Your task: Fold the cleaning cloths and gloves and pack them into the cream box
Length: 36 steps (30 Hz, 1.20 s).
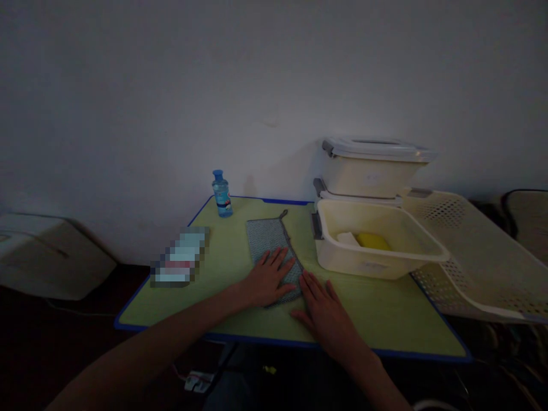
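Observation:
A grey cloth [266, 235] with a dark edging and a small hanging loop lies folded on the yellow-green table [240, 325]. My left hand [270, 278] rests flat on its lower part, fingers spread, covering some of the fabric. Beside the cloth's lower right edge, my right hand [321, 308] lies with fingers stretched out, its fingertips at the edging. Neither hand grips anything.
Behind to the left stands a blue bottle [222, 197]; a pixelated flat object [180, 260] lies nearer. On the right, an open bin [363, 265] holds yellow and white items. A lidded bin [372, 171] and a perforated basket [483, 257] are close by.

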Each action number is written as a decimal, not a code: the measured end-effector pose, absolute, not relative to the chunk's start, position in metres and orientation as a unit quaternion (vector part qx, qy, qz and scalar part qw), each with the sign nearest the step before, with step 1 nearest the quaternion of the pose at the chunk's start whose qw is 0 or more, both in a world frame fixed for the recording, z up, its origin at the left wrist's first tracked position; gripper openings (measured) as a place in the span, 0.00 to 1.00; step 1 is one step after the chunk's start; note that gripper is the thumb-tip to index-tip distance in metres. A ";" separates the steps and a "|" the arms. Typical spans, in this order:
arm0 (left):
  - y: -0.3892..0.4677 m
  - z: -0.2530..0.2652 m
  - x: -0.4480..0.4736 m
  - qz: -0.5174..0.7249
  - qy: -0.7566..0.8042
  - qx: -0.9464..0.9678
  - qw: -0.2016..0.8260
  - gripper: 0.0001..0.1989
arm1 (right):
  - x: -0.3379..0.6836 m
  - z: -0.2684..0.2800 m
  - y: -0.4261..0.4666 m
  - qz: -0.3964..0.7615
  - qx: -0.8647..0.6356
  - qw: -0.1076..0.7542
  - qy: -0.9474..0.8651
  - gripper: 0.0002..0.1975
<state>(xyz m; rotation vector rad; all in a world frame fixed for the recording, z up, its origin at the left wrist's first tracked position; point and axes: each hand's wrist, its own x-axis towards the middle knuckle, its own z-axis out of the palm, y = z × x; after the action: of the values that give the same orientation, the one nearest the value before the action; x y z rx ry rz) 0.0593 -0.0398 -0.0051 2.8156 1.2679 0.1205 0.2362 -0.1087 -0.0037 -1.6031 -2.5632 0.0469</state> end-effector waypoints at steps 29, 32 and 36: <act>-0.132 -0.010 0.019 0.040 0.284 0.956 0.060 0.37 | 0.238 -0.020 -0.165 -0.076 -0.393 0.240 -0.884 0.18; -0.133 -0.010 0.017 0.037 0.282 0.958 0.039 0.34 | 0.239 -0.015 -0.165 -0.055 -0.391 0.245 -0.886 0.16; -0.137 -0.011 0.009 0.051 0.278 0.959 0.023 0.30 | 0.242 -0.008 -0.164 -0.038 -0.382 0.249 -0.889 0.16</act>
<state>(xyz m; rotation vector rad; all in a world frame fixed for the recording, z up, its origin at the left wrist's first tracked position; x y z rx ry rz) 0.0092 -0.1366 -0.0108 2.9697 0.8601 0.1585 0.2416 -0.1639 -0.0084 -1.0403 -2.4219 -0.1045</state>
